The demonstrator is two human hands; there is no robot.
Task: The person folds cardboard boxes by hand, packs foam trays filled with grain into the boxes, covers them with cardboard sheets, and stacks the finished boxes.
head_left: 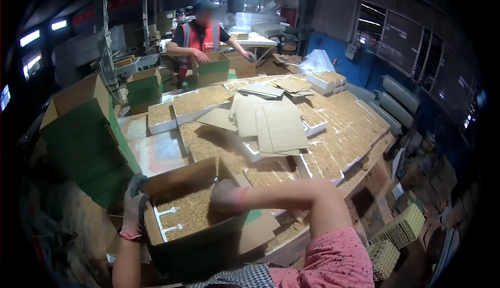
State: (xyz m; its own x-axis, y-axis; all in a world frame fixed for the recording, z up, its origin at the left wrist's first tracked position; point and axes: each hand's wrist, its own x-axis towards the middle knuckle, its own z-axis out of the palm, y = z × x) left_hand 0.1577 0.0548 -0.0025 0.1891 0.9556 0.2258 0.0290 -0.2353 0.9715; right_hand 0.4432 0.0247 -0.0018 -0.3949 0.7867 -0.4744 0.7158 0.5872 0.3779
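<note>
In front of me stands an open cardboard box (179, 177), green on the outside. Inside it lies a white foam tray (162, 229) filled with tan, sawdust-like grains (188, 203). My left hand (134, 207), in a grey glove, is closed over the box's left rim. My right hand (227, 196), also gloved, reaches down inside the box near its right wall. Its fingers are blurred and partly hidden, so I cannot see whether it holds anything. Just beyond the box, flat cardboard sheets (271, 124) lie stacked loosely on more filled foam trays (203, 102).
A tall green carton (86, 145) stands to the left, with a smaller green box (145, 87) behind it. Across the table, a co-worker (200, 40) in a red vest handles another box (212, 70). Yellowish honeycomb pads (398, 228) sit at the lower right.
</note>
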